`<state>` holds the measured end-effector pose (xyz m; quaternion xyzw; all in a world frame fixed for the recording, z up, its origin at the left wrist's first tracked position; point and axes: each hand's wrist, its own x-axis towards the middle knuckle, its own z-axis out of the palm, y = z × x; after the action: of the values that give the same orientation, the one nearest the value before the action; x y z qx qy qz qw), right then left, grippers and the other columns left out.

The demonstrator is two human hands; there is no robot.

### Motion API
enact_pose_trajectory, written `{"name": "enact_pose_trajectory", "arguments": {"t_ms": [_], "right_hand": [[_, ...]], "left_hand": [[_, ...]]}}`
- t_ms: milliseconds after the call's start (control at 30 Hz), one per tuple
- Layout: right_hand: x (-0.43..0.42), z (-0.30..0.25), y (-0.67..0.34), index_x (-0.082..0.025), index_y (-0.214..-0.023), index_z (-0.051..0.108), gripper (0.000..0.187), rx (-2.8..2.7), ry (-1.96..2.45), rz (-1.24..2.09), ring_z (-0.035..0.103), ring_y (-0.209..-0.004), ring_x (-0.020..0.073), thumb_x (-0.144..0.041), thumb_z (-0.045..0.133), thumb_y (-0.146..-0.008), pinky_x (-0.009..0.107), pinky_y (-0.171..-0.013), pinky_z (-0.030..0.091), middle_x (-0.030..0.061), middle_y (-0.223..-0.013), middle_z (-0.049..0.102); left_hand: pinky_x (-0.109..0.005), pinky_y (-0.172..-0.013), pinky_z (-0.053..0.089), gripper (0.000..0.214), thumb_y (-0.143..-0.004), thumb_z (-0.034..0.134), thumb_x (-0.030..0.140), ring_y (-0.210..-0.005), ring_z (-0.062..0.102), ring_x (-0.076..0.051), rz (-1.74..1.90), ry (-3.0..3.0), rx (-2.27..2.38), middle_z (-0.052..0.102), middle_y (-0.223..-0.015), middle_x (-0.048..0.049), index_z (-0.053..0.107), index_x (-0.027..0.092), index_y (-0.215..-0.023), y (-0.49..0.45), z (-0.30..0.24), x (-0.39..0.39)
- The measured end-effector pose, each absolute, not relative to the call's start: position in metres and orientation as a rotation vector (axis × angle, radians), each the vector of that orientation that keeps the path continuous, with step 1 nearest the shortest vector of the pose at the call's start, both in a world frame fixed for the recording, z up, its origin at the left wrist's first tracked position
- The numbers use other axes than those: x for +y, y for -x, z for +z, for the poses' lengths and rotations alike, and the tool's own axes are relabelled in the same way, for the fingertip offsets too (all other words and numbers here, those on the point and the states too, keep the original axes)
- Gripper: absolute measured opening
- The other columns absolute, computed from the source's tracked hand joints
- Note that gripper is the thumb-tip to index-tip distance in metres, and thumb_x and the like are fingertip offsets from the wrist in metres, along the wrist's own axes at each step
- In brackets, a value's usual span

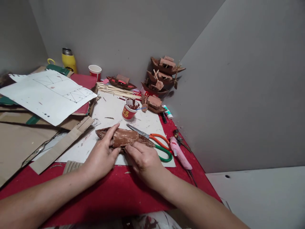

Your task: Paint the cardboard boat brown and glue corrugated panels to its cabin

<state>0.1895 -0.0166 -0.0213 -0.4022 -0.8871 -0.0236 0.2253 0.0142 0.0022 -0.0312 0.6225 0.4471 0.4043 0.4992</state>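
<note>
A small brown model boat point(126, 137) with a curved roof lies across the white sheet, close to the table's front. My left hand point(103, 152) grips its left part, thumb at the near side and a finger reaching over the hull beside the roof. At the roof's near right edge, the fingers of my right hand point(143, 159) are bent and pressed together against the boat; the fingertips are partly hidden. Scissors point(152, 136) with orange and green handles lie just behind and right of the boat. Beyond it stands a red paper cup point(130, 109) stained with brown paint.
Several finished model boats point(164, 76) are stacked at the back right; another boat point(122, 81) sits by thin sticks point(116, 90). A pink glue gun point(179, 152) lies on the right. Cardboard point(26, 140), a drawn paper plan point(51, 92) and a yellow bottle point(69, 60) occupy the left.
</note>
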Motion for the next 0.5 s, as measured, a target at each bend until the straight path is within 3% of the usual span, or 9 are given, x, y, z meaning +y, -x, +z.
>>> {"name": "enact_pose_trajectory", "arguments": {"t_ms": [133, 500], "right_hand": [[-0.0167, -0.0215, -0.1883, -0.013, -0.092, 0.063, 0.019, -2.472, 1.126, -0.059, 0.058, -0.070, 0.0199, -0.007, 0.046, -0.088, 0.027, -0.065, 0.046, 0.0096, -0.079, 0.064], [-0.0153, -0.0230, -0.1890, -0.014, -0.088, 0.064, 0.020, -2.498, 1.129, -0.155, 0.057, -0.065, 0.0196, -0.010, 0.045, -0.092, 0.028, -0.060, 0.044, 0.0076, -0.075, 0.063]], "left_hand": [[-0.036, -0.095, 0.050, 0.073, -0.081, 0.056, 0.012, -0.113, 0.063, -0.022, 0.959, -1.561, 1.103, 0.067, -0.123, -0.0097, 0.028, 0.024, -0.148, -0.0138, -0.0342, 0.0024], [-0.038, -0.096, 0.048, 0.072, -0.081, 0.054, 0.013, -0.111, 0.064, -0.022, 0.958, -1.530, 1.102, 0.069, -0.117, -0.0093, 0.028, 0.024, -0.148, -0.0149, -0.0308, 0.0029]]}}
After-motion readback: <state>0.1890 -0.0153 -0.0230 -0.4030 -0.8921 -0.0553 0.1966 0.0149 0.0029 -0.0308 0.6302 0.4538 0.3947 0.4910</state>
